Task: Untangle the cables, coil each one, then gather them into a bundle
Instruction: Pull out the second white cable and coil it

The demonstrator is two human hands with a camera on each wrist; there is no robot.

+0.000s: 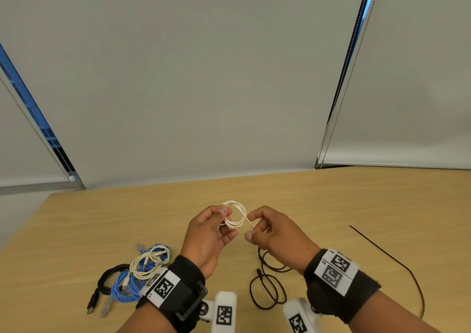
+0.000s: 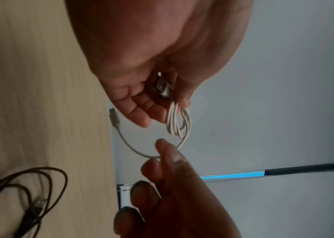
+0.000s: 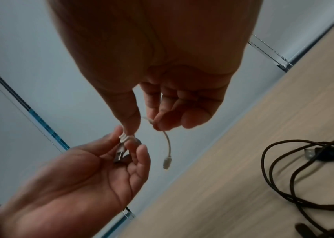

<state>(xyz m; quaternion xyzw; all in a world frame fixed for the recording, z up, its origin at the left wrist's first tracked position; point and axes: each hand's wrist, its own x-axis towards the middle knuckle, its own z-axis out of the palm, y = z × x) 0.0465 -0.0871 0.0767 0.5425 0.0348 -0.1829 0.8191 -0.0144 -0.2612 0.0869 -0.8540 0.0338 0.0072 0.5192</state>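
Both hands hold a thin white cable [image 1: 235, 214] above the wooden table [image 1: 356, 205]. My left hand [image 1: 219, 221] pinches its small coil [image 2: 179, 122] between thumb and fingers, with a USB plug [image 2: 163, 86] lying in the palm. My right hand [image 1: 252, 227] pinches the loose tail [image 3: 167, 138] just right of the coil; the small end plug [image 3: 166, 163] dangles free. A loose black cable [image 1: 267, 285] lies on the table below the right wrist. A pile of coiled blue [image 1: 126, 285], cream [image 1: 149, 261] and black [image 1: 107, 280] cables sits at the left.
A thin black cable tie or wire [image 1: 397, 258] runs across the table at the right. Window blinds [image 1: 204, 77] hang behind the table's far edge. Bare tabletop lies beyond the hands.
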